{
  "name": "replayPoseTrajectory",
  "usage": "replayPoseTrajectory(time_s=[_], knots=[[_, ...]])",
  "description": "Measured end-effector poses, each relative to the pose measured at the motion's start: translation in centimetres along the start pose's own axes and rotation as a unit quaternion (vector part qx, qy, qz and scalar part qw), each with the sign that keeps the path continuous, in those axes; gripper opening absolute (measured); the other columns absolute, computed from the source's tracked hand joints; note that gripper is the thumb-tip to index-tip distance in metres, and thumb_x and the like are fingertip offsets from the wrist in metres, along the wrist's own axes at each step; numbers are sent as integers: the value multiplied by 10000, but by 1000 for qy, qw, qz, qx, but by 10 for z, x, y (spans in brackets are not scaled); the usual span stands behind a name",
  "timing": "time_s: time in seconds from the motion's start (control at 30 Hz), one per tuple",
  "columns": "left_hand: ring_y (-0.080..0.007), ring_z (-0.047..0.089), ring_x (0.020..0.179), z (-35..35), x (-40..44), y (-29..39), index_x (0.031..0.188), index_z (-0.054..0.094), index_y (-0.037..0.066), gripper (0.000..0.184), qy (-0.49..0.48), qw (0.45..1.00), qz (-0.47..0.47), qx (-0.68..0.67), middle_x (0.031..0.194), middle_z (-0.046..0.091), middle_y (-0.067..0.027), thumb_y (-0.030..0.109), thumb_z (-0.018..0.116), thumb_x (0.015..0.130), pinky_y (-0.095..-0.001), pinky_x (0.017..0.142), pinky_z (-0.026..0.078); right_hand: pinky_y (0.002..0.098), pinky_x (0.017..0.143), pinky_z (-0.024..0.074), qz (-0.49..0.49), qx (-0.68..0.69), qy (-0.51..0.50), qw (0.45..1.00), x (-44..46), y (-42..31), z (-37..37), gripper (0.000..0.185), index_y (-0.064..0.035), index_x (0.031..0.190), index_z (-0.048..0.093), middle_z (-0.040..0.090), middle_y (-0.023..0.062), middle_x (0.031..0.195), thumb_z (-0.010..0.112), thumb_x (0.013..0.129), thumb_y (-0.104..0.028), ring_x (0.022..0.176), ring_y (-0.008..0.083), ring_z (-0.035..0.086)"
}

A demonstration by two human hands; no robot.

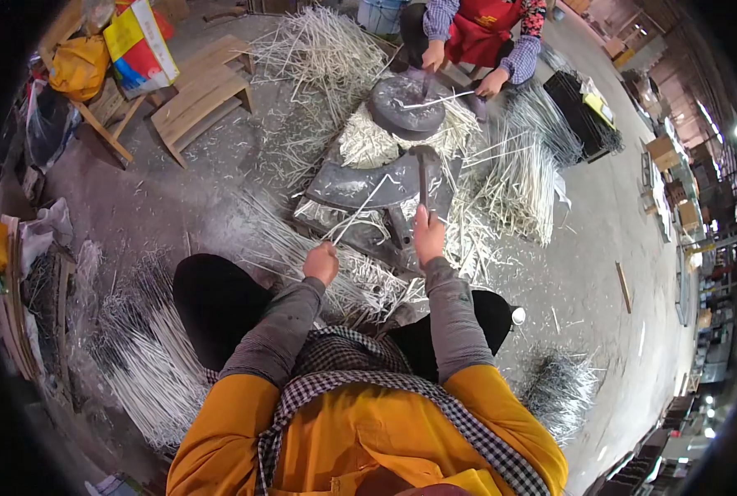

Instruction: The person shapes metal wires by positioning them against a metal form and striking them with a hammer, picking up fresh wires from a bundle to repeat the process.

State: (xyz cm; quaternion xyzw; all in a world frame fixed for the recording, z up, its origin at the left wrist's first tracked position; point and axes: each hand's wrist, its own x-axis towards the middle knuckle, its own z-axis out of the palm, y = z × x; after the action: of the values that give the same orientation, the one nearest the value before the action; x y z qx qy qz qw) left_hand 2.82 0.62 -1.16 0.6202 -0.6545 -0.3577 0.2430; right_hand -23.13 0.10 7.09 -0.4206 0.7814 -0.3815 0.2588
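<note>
My left hand [321,263] is closed around the near end of a thin pale rod [360,210]. The rod's far end is bent and lies over a dark, curved metal block [335,187]. In the fist of my right hand [428,237] is the handle of a hammer [422,178], its head at the block's right edge beside the rod's bent end. Whether the hammer touches the block I cannot tell. Pale rods [368,277] are heaped loosely under and in front of the block, between my knees.
Across from me, a person in a red apron [488,25] holds a tool and a rod over a round dark block [402,107]. Rod bundles lie at left [157,364], right [560,393] and far right [517,198]. A wooden bench [203,95] stands at upper left.
</note>
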Motion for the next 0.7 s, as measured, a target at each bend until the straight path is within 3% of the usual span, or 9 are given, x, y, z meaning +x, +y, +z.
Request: replayPoseTrajectory(time_s=[0.13,0.23,0.27,0.37,0.4,0.53,0.6,0.63,0.7], knots=[[-445,550,806,-2,1,3,881,619,58,175,13,1000,5,8,829,599,-235,163,487,837,-495,679,431,488,636,426,-75,-43,54,995,-3,3,9,526,61,849,588,601,277,770,464,909,-447,728,450,584],[-444,552,807,-5,2,4,892,633,68,187,0,1000,-12,-13,840,606,-229,170,483,846,-499,670,431,484,612,406,-18,-151,-18,988,31,65,29,467,57,839,575,594,250,735,468,923,-390,692,442,564],[-444,552,807,-4,3,1,892,633,68,187,3,1000,-16,-13,840,606,-229,170,483,846,-499,670,431,484,612,406,-20,-152,-22,988,29,49,26,467,57,839,575,594,250,735,468,923,-390,692,442,564],[-441,562,806,4,1,-8,885,635,68,179,17,998,45,-39,848,609,-222,171,494,848,-511,663,429,471,626,408,-19,124,-8,992,-3,-44,-9,473,54,833,576,597,250,743,471,917,-400,733,436,572],[-441,562,806,7,-1,-10,885,635,68,179,12,998,43,-39,848,609,-222,171,494,848,-511,663,429,471,626,408,-13,123,-7,992,-7,-40,-7,473,54,833,576,597,250,743,471,917,-400,733,436,572],[-435,572,801,2,2,-5,897,644,73,158,9,998,54,-5,847,620,-208,148,519,834,-504,671,443,444,609,415,-113,91,91,985,-9,1,10,462,55,827,572,583,236,697,471,921,-386,676,388,565],[-415,581,821,-6,-1,6,906,645,76,157,-33,999,-16,-16,857,625,-204,130,532,813,-487,685,452,423,586,415,-87,-151,26,984,4,55,25,463,52,820,580,574,234,683,471,919,-387,649,358,559],[-405,586,831,-12,5,10,911,646,77,159,-52,997,-52,-21,862,627,-201,121,539,802,-479,692,456,423,586,415,-96,-148,30,984,14,40,25,463,52,820,580,574,234,683,471,919,-387,649,358,559],[-403,584,838,-7,8,1,913,645,76,162,-39,998,-39,-16,863,626,-200,119,537,800,-475,696,455,435,584,415,-54,-49,22,997,10,11,13,469,50,816,587,578,238,685,470,917,-393,652,371,566]])
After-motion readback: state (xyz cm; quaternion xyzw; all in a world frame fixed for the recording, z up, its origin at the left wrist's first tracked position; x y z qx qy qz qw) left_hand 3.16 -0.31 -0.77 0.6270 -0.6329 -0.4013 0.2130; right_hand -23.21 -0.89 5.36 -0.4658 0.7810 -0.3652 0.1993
